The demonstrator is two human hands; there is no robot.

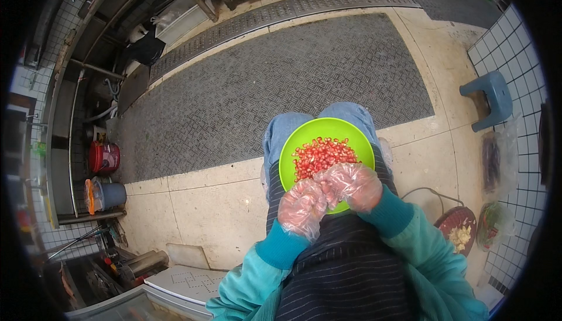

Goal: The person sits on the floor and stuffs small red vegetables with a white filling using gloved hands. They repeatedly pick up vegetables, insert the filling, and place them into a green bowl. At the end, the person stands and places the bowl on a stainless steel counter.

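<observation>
A lime-green plastic bowl (288, 150) rests on my lap, over jeans and a dark pinstriped apron (351, 268). Loose red pomegranate arils (322, 156) cover much of its inside. My left hand (303, 207) and my right hand (354, 185), both in clear plastic gloves, meet over the bowl's near side. Their fingers are curled in towards each other. Whatever may be between the fingertips is hidden by the hands and the crinkled gloves.
A grey textured mat (272, 79) lies ahead on the tiled floor. To the right are a blue plastic stool (489, 99), a dark red basket (443, 222) with pale pieces in it, and bagged vegetables (491, 226). Buckets (104, 157) stand at the left.
</observation>
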